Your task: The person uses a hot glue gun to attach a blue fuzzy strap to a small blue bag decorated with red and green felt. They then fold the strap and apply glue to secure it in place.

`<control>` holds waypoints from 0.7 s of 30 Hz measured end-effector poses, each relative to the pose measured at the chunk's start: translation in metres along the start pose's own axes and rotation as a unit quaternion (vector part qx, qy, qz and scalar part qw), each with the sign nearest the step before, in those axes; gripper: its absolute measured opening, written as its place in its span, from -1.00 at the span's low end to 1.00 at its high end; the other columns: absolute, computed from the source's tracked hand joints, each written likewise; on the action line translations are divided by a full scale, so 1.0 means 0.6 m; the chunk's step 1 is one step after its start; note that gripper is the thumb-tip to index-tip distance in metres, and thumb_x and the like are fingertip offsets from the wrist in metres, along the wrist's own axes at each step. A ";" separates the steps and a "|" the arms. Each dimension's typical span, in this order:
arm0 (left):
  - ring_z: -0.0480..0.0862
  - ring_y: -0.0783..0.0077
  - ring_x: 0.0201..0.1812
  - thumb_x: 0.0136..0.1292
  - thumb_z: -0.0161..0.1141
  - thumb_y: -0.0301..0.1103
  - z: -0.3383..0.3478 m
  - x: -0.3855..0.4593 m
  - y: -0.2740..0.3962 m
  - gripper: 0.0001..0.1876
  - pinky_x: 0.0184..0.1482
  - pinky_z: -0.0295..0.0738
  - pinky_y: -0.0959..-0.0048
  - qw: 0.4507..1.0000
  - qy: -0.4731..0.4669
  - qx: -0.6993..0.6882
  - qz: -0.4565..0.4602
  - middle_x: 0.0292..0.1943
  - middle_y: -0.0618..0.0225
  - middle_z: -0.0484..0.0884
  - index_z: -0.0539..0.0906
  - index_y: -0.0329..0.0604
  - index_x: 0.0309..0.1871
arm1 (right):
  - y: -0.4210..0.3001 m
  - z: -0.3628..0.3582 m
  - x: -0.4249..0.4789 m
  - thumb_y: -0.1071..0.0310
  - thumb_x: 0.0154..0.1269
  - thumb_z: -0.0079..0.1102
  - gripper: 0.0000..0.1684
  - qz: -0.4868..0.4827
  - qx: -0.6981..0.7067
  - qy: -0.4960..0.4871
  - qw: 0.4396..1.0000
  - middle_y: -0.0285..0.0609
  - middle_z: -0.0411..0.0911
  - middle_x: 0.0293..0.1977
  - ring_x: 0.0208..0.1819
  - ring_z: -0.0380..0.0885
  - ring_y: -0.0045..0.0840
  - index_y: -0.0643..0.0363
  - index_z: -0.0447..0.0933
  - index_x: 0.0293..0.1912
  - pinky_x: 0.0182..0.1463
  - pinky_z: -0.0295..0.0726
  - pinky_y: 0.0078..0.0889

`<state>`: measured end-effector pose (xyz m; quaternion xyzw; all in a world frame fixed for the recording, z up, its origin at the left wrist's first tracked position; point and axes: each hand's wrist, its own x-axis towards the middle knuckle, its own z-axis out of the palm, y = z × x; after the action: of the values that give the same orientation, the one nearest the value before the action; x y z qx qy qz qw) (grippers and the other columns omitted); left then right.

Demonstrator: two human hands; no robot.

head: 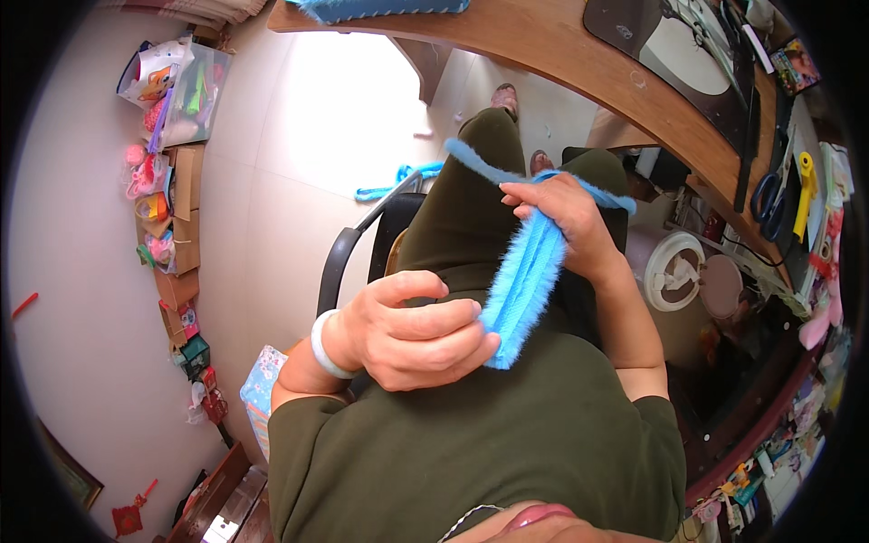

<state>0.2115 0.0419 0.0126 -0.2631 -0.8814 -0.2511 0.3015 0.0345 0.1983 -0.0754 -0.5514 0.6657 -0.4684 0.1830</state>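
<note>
A flat bundle of fuzzy blue strips (526, 292), like pipe cleaners laid side by side, slants above my lap. My right hand (570, 217) is closed around its upper end. A separate-looking fuzzy blue strand (485, 163) passes by the thumb and sticks out on both sides of that hand. My left hand (428, 332), with a pale bangle at the wrist, is at the bundle's lower left edge. Its fingertips touch or nearly touch the fuzz, while the thumb and index finger are apart and hold nothing.
A curved wooden desk (543, 61) spans the top right, bearing scissors (770, 197), a yellow-handled tool (804, 193) and a dark mat. More blue strands (397, 183) lie beyond the chair armrest (339, 261) at left. A white bin (672, 271) stands below the desk; boxes (187, 183) line the wall.
</note>
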 end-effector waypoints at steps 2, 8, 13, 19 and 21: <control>0.65 0.45 -0.21 0.02 0.25 -0.49 -0.003 -0.003 0.002 -0.91 -0.28 0.44 0.46 1.000 -0.004 -0.008 -0.003 -0.27 0.41 0.59 0.67 -0.14 -0.37 | 0.004 -0.001 -0.002 0.44 0.24 0.17 -0.72 0.015 0.022 0.005 1.000 -0.12 0.66 -0.28 -0.24 0.61 -0.36 0.26 0.57 -0.03 -0.13 0.47 -0.38; 0.71 0.35 -0.11 0.18 0.20 -0.49 -0.001 0.001 0.008 -0.92 -0.01 0.43 0.44 0.994 -0.063 -0.077 -0.048 -0.19 0.34 0.70 0.57 -0.09 -0.28 | 0.011 0.002 -0.005 0.56 0.17 0.19 -0.63 0.064 0.087 0.045 0.993 0.01 0.54 0.04 -0.08 0.59 -0.33 0.26 0.56 0.01 0.02 0.52 -0.41; 0.69 0.15 -0.17 0.17 0.16 -0.60 0.010 -0.016 -0.002 -0.90 -0.04 0.55 0.25 0.978 -0.027 -0.179 -0.109 -0.25 0.15 0.64 0.52 -0.24 -0.25 | -0.005 -0.005 -0.014 0.60 0.08 0.18 -0.58 0.076 0.078 0.032 0.994 0.02 0.43 0.18 -0.04 0.57 -0.34 0.23 0.56 0.00 0.03 0.52 -0.41; 0.58 0.51 -0.58 0.44 -0.04 -0.45 0.070 -0.024 -0.030 -0.83 -0.63 0.38 0.64 0.598 0.285 -0.479 -0.576 -0.44 0.31 0.50 0.26 -0.13 0.01 | -0.030 -0.044 -0.050 0.55 0.21 0.08 -0.79 0.188 0.290 -0.148 0.927 -0.22 0.58 -0.50 -0.56 0.52 -0.61 0.30 0.62 -0.16 -0.43 0.48 -0.59; 0.51 0.55 -0.71 0.47 -0.04 -0.34 0.085 -0.024 -0.052 -0.80 -0.79 0.22 0.69 0.543 0.253 -0.532 -0.599 -0.47 0.28 0.50 0.24 -0.11 0.05 | -0.034 -0.052 -0.054 0.53 0.25 0.09 -0.83 0.197 0.277 -0.122 0.932 -0.26 0.54 -0.57 -0.66 0.44 -0.67 0.30 0.63 -0.21 -0.53 0.40 -0.62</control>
<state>0.1818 0.0450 -0.0410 0.2880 -0.4263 -0.8521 0.0960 0.0324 0.2418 -0.0520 -0.3890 0.5774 -0.5179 0.4970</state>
